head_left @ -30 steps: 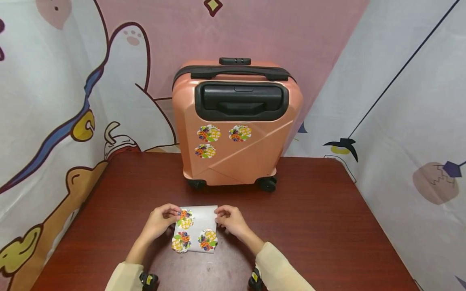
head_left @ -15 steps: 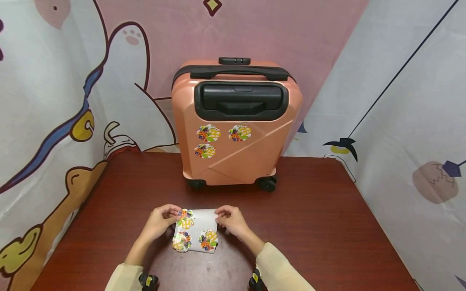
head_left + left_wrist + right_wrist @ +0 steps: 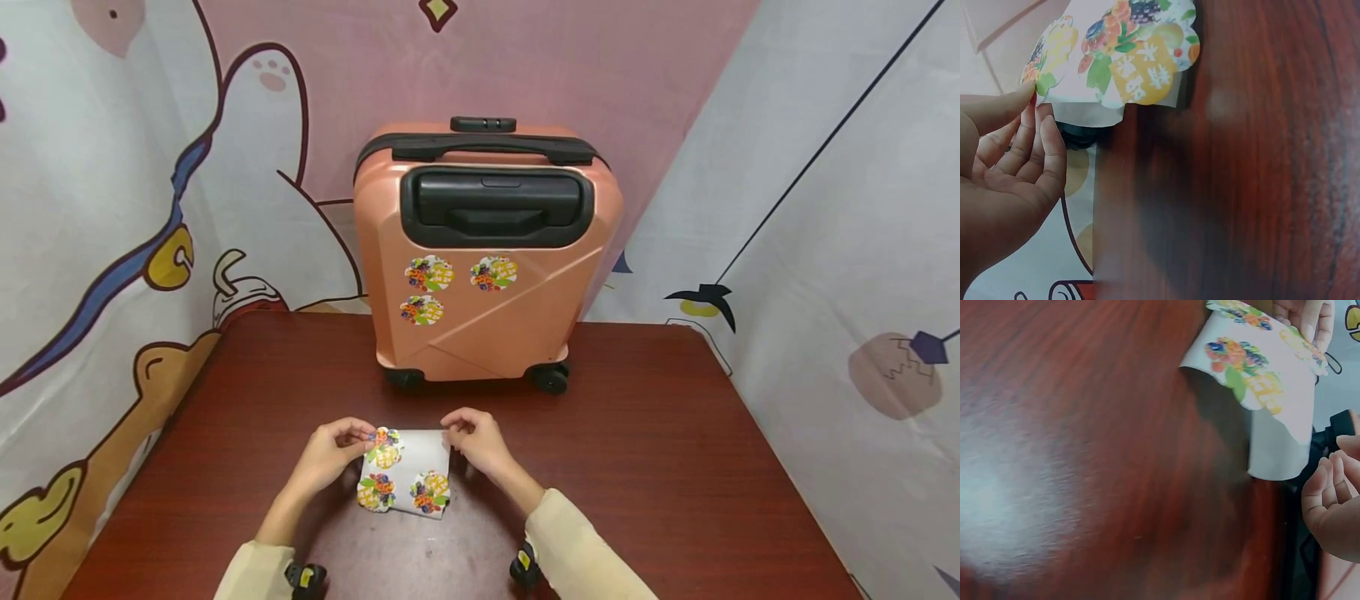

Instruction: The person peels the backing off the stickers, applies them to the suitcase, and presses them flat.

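Observation:
A white sticker sheet (image 3: 422,454) with three round fruit stickers is held just above the table in front of the suitcase. My left hand (image 3: 330,452) pinches its upper left corner, thumb on the fruit sticker (image 3: 1060,53) there and a finger behind. The sheet's lower edge curls in the right wrist view. My right hand (image 3: 478,440) is at the upper right corner with fingers loosely bent. In the right wrist view, these fingers (image 3: 1327,481) stand slightly apart from the sheet, holding nothing. Two more stickers lie along the sheet's lower part, one fruit sticker (image 3: 430,492) at the right.
A pink-orange suitcase (image 3: 487,325) stands upright at the table's back, with three similar fruit stickers below its black handle recess (image 3: 498,208). The brown table (image 3: 660,467) extends to both sides. A cartoon-printed cloth (image 3: 810,250) hangs behind and at the sides.
My right hand has let go of the sheet's right edge and shifted slightly up. The left hand keeps its pinch, and the sheet has moved a little.

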The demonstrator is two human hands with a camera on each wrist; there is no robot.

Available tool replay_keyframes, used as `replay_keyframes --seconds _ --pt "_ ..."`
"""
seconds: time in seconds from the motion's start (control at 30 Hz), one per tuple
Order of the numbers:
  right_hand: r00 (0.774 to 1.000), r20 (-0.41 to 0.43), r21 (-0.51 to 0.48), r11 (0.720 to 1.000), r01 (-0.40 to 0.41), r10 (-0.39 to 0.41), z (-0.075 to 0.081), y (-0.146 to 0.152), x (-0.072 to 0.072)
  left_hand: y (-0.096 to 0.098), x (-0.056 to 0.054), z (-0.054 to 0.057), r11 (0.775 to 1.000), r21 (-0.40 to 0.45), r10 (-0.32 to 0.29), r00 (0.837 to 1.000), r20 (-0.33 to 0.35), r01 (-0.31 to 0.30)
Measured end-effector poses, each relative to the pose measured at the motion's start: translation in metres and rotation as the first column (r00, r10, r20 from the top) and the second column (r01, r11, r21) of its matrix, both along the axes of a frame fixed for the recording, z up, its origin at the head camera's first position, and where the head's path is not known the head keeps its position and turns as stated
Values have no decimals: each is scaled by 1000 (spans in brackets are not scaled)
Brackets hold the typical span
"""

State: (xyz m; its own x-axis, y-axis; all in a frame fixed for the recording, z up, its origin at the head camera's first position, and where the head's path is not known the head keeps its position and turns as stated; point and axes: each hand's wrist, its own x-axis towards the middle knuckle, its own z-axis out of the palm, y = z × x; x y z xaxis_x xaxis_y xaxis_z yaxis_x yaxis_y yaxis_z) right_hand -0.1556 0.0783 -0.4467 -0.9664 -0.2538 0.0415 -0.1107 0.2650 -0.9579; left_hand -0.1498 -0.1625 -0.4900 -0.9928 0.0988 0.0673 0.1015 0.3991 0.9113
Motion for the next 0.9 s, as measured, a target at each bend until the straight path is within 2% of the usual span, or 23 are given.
replay_keyframes --seconds 0.17,0.2,0.23,0.4,0.43,0.47,0.9 --pt "999 -10 -12 999 -36 36 7 -7 -2 3 0 4 1000 9 -10 1000 -10 10" --pt "999 -14 -4 999 -48 48 9 -8 -2 5 2 10 1000 7 -11 1000 -5 11" --pt "998 -21 2 998 -62 62 9 -10 -2 6 2 11 1000 7 -15 1000 -4 15" --pt "990 -65 85 989 -118 124 -13 -19 -12 11 3 14 1000 -4 -28 1000 5 28" --pt "989 -69 98 987 -124 131 -18 -20 -15 10 1 9 1000 -1 -31 1000 1 31" --pt "988 -72 111 986 -127 136 -22 -22 -16 11 1 10 999 -2 -33 999 1 33" --pt "985 -101 156 980 -123 140 -18 -31 -13 17 5 15 998 17 -53 998 -22 53"
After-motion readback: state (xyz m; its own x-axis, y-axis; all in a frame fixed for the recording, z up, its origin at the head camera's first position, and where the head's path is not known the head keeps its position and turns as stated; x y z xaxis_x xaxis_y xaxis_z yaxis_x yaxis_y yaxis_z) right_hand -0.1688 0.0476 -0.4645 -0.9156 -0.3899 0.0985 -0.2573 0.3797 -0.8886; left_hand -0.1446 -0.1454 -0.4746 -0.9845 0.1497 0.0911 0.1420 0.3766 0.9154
